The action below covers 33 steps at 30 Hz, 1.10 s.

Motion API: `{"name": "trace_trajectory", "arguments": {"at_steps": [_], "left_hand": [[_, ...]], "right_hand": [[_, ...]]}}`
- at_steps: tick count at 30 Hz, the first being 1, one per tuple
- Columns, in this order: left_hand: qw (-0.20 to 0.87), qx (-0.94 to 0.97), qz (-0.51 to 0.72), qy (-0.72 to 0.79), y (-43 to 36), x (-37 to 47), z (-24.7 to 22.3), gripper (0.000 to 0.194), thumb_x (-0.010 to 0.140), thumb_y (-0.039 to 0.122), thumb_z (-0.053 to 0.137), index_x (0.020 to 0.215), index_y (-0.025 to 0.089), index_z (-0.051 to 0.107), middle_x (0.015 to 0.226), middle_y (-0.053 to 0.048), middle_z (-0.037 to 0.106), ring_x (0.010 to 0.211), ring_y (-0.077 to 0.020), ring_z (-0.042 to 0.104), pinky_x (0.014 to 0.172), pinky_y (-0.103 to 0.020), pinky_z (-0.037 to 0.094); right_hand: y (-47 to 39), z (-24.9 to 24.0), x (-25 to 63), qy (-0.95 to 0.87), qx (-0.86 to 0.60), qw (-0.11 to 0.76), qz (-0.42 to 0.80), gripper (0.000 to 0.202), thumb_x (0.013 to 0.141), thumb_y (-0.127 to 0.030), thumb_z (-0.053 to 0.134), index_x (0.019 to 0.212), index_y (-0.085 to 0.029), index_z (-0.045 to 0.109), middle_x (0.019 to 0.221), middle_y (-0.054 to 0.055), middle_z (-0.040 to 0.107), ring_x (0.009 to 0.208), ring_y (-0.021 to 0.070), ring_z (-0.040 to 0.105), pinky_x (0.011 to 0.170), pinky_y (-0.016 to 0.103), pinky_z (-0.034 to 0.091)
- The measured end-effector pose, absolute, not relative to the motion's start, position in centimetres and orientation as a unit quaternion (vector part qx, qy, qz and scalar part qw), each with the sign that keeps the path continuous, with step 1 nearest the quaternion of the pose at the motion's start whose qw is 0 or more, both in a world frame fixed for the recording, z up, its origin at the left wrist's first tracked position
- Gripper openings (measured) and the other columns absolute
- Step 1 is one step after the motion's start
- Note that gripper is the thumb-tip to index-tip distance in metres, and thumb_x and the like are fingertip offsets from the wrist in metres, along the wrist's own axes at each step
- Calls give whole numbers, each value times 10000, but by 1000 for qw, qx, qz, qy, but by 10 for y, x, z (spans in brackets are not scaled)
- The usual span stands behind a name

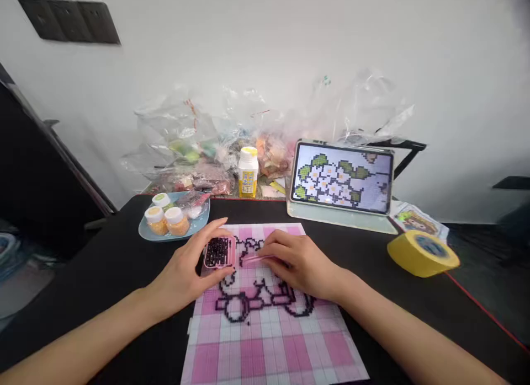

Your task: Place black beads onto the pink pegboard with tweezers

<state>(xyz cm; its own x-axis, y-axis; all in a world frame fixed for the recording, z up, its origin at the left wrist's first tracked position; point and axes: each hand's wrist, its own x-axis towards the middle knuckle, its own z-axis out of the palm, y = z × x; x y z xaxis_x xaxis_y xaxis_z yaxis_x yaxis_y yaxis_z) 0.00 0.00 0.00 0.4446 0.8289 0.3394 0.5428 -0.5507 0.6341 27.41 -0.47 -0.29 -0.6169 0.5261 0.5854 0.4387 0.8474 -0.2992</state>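
Observation:
My left hand [184, 269] grips a small pink tray [234, 251] by its sides, thumb on the near edge and fingers along the far one. Many black beads [217, 251] lie inside it. My right hand [304, 263] is closed on pink tweezers [252, 258], whose tips point left over the board. Whether a bead sits in the tips is too small to tell. Beneath both hands lies a pegboard [265, 343] with pink and white checks. Black beads form an outline [236, 320] on it, partly hidden by my right hand.
A tablet [342, 178] showing a pixel flower pattern leans at the back right. Beyond the board's left corner, a blue plate [144, 230] carries jars of beads. A white bottle [248, 172] stands before plastic bags [182, 137]. Yellow tape [408, 255] lies at right.

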Motion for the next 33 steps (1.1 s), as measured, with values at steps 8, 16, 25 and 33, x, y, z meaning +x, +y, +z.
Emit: {"name": "trace_trajectory", "arguments": {"at_steps": [8,16,25,33], "left_hand": [[204,817,346,413,-1,1,0,749,923,569,658,1545,407,273,1286,-16,676,1166,-262,658,1060,-421,494],[186,819,348,417,-1,3,-1,699,942,607,599,1533,370,312,1310,-43,645,1188,-271,637,1082,-442,476],[188,816,349,420,-2,3,0,704,937,624,596,1531,373,311,1362,-53,628,1215,-281,629,1102,-473,458],[200,817,346,415,-1,3,-1,732,927,603,631,1538,407,280,1299,-14,665,1164,-258,657,1101,-445,461]], "right_hand": [[-5,0,273,-894,-260,359,57,169,998,-201,541,1024,-139,696,904,71,679,710,140,634,596,251,522],[-5,1,272,-867,-307,392,21,188,1015,-216,531,1037,-128,695,906,77,673,738,147,647,610,248,530],[-8,3,271,-884,-290,366,16,186,1005,-209,538,1022,-130,705,880,68,673,719,147,647,584,239,513],[-11,4,270,-891,-267,367,22,157,992,-211,561,987,-140,701,873,60,687,698,134,641,561,227,483]]}}
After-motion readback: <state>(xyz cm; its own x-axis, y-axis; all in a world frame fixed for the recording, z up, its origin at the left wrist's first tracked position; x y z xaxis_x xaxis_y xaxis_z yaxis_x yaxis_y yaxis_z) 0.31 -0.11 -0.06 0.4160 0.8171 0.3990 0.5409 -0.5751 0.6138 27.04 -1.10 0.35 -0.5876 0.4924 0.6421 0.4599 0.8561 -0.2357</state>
